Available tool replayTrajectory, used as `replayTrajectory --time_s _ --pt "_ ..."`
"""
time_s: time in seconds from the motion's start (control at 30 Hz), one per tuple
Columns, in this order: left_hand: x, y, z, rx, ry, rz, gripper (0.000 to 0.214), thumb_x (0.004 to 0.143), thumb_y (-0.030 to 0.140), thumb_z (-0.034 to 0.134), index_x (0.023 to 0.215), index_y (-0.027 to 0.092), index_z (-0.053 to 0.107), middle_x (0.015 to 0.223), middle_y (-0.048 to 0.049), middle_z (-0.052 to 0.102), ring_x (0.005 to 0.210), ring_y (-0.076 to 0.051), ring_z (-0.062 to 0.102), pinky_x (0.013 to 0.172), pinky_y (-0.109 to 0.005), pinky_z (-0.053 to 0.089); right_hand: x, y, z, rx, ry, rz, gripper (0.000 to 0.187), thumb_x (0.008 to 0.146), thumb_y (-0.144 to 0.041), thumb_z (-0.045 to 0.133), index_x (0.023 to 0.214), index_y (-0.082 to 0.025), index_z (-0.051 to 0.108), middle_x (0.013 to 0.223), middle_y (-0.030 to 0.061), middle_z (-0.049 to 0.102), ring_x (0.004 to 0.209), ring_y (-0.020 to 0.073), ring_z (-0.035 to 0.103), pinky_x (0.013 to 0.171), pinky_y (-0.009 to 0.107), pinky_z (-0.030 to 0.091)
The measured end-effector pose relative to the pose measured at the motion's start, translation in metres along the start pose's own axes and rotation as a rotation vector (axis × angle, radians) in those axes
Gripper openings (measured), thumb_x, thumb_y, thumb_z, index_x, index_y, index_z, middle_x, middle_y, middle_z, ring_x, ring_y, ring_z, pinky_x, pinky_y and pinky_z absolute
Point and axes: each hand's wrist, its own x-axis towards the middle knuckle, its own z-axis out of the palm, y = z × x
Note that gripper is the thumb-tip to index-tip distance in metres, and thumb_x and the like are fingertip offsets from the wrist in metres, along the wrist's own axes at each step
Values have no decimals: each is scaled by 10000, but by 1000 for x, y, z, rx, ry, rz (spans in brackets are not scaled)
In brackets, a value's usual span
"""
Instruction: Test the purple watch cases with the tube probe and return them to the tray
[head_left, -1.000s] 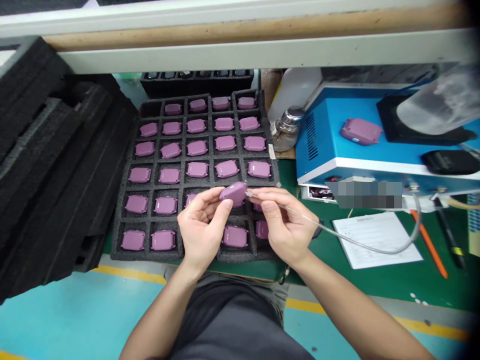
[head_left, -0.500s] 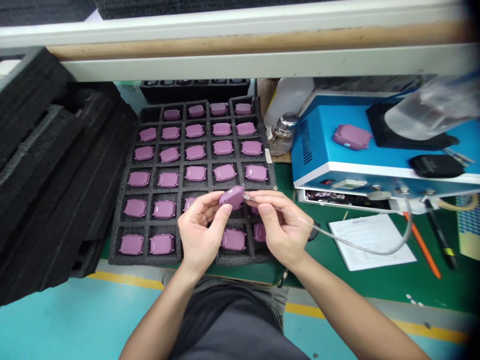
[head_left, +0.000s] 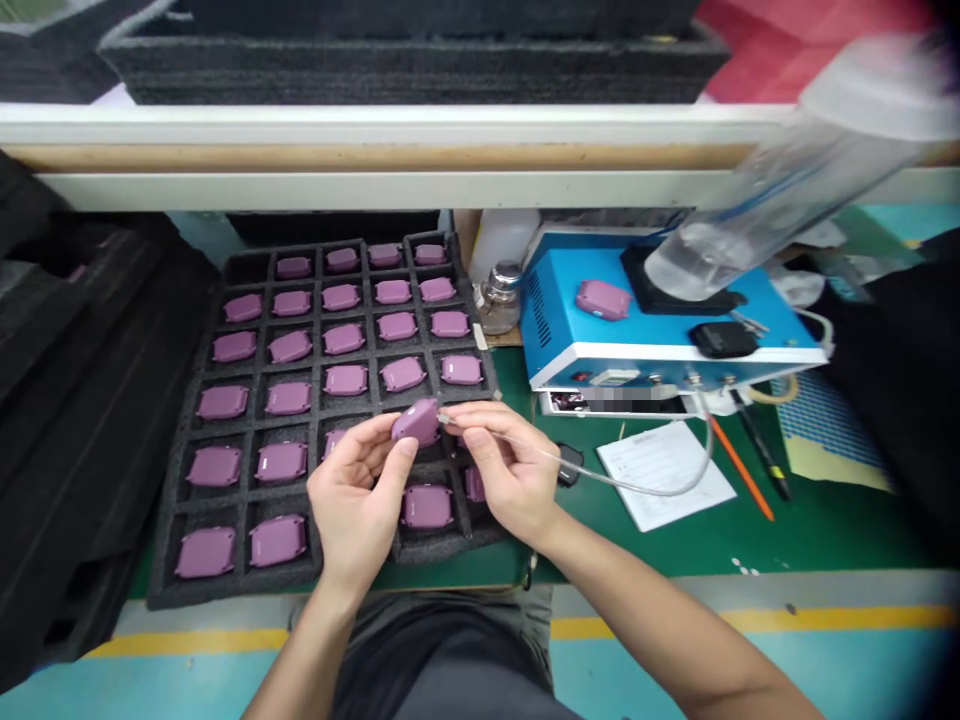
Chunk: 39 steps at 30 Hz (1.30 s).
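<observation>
Between the thumb and fingers of my left hand (head_left: 361, 488) is a purple watch case (head_left: 417, 422), tilted above the tray. My right hand (head_left: 516, 472) pinches a thin clear tube (head_left: 652, 489) near its metal tip (head_left: 447, 418). That tip meets the right end of the case; whether it goes inside, I cannot tell. The tube loops back to the front of a blue machine (head_left: 547, 350). Below both hands lies a black foam tray (head_left: 236, 592) whose compartments hold many similar purple cases, some partly hidden by my hands.
Another purple case (head_left: 603, 299), a black case (head_left: 723, 339) and a clear cylinder (head_left: 750, 225) sit on the machine. Paper (head_left: 664, 475), an orange stick (head_left: 741, 468) and a black pen (head_left: 763, 450) lie right. Foam trays (head_left: 97, 400) are stacked left. A glass bottle (head_left: 501, 300) stands behind.
The whole view has swung to the right and upward, so the bench appears further left. Both hands keep their grip, with the tube tip still at the case's end.
</observation>
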Motion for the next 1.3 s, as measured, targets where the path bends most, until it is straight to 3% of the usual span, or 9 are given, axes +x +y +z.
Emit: replayTrajectory --time_s 0.6,1.0,1.3 --pt "2 1 0 -1 3 12 263 812 303 895 1006 154 797 969 -85 847 878 -198 833 841 -235 677 2 1 0 45 -11 -24 155 1018 -216 645 1053 -263 789 1059 55 828 981 183 800 866 347 690" --pt "2 3 -1 -4 0 18 211 805 228 861 987 149 791 956 -78 851 867 -194 837 842 -228 681 -2 1 -1 68 -29 43 163 1028 -227 638 1063 -279 789 1083 53 822 1009 194 789 924 386 680" --pt "2 2 -1 5 5 18 221 799 223 864 994 147 793 959 -77 852 870 -197 838 838 -223 680 0 0 0 66 -21 29 155 1024 -234 642 1049 -266 791 1074 60 824 977 188 793 864 354 684"
